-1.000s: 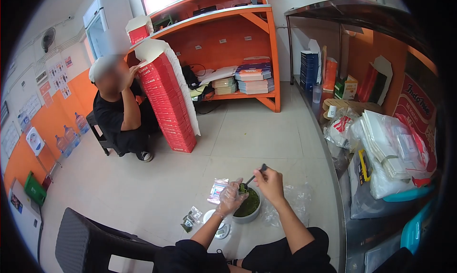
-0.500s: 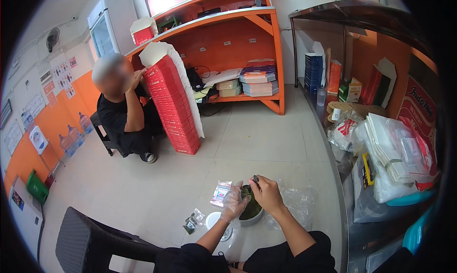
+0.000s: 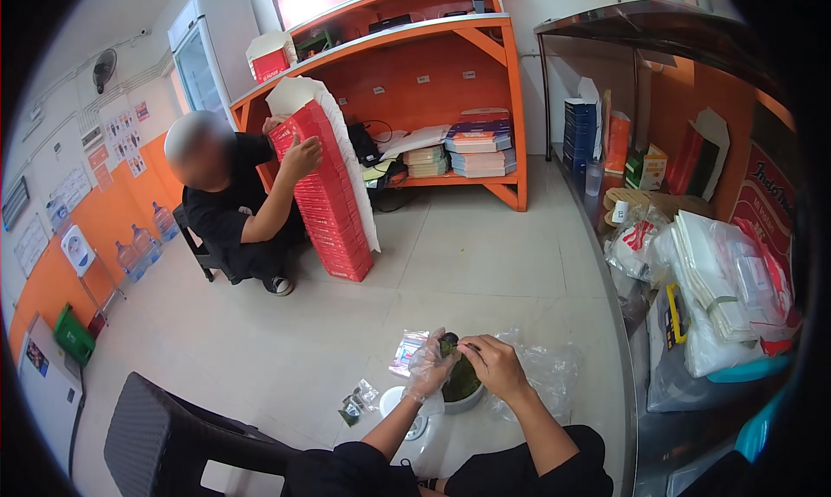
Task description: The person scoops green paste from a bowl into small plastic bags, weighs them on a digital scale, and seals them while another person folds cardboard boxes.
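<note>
A bowl with green contents stands on the floor between my knees and the small packets. My left hand, in a clear plastic glove, is closed around a small dark and green thing above the bowl's left edge. Bare, my right hand pinches something too small to make out, close to the left fingertips. Left of the bowl lie a white round lid or tub, a silver-pink packet and a small clear packet. Crumpled clear plastic spreads to the right.
A co-worker sits at the left, both hands on a tall stack of red boxes. A dark stool stands at lower left. Along the right runs a metal shelf with bags; an orange shelf is behind.
My right hand has turned lower beside my left, and the dark thing now shows at the left fingers. The co-worker has lowered a hand from the face onto the red stack. The view shifted slightly.
</note>
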Motion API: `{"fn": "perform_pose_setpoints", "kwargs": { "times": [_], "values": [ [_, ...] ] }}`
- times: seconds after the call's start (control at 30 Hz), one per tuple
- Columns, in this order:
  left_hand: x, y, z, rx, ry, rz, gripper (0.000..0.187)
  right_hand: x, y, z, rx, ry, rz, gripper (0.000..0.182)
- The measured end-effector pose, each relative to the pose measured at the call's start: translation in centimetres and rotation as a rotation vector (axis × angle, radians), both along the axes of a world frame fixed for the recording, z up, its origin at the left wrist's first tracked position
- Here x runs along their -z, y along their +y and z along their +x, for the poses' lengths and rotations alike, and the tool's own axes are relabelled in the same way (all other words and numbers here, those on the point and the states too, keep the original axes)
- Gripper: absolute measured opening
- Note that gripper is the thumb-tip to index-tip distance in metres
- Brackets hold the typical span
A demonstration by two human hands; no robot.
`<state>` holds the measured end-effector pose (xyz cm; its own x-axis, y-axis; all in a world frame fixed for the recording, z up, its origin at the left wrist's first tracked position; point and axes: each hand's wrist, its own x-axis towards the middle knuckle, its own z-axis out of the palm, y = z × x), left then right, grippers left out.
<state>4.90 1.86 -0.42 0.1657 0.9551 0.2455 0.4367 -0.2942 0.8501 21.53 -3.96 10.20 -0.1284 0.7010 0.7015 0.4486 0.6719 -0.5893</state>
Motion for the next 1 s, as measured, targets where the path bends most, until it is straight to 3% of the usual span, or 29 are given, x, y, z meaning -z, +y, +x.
{"fn": "perform_pose_setpoints", "kwargs": {
  "times": [0.17, 0.23, 0.33, 0.47, 0.53, 0.6, 0.63, 0.7, 0.73, 0.8, 0.97, 1.0],
  "values": [
    [-0.2, -0.1, -0.2, 0.062, -0.048, -0.077, 0.064, 1.0, 0.6, 0.5, 0.133, 0.154, -0.126, 0.016],
    [-0.1, 0.0, -0.3, 0.059, -0.05, -0.062, 0.064, 2.0, 1.3, 0.6, 0.184, 0.451, -0.27, 0.02],
    [-0.6, -0.5, -0.3, 0.03, -0.058, -0.091, 0.064, 2.8, 1.9, 1.1, 0.235, 0.618, -0.305, 0.023],
    [2.5, 0.5, -1.5, -0.002, -0.049, -0.018, 0.061, 3.3, 2.2, 2.1, 0.255, 0.757, -0.377, 0.023],
    [0.9, -0.2, -1.5, -0.085, -0.416, -0.136, 0.06, 4.4, 2.6, 2.3, 0.266, 0.745, -0.384, 0.022],
    [-0.3, -0.7, -2.1, -0.086, -0.391, -0.168, 0.058, 7.0, 3.2, 2.0, 0.324, 0.609, -0.499, 0.017],
    [-0.1, -0.6, -2.3, -0.066, -0.409, -0.186, 0.057, 8.4, 3.3, 1.6, 0.323, 0.611, -0.5, 0.017],
    [0.7, -0.2, -2.7, -0.044, -0.427, -0.205, 0.056, 10.0, 3.0, 1.1, 0.249, 0.606, -0.815, 0.012],
    [1.3, 0.0, -3.0, -0.006, -0.433, -0.239, 0.055, 10.3, 2.9, 1.0, 0.25, 0.608, -0.816, 0.012],
    [1.7, 0.1, -3.2, 0.034, -0.437, -0.273, 0.054, 10.7, 2.5, 0.6, 0.368, 0.701, -0.99, 0.011],
    [1.1, -0.3, -2.6, -0.017, -0.359, -0.219, 0.05, 13.2, 3.8, 1.9, 0.441, 0.721, -1.016, 0.016],
    [1.0, -0.5, -2.4, -0.015, -0.357, -0.221, 0.05, 13.4, 3.8, 2.0, 0.526, 0.603, -1.012, 0.025]
  ]
}}
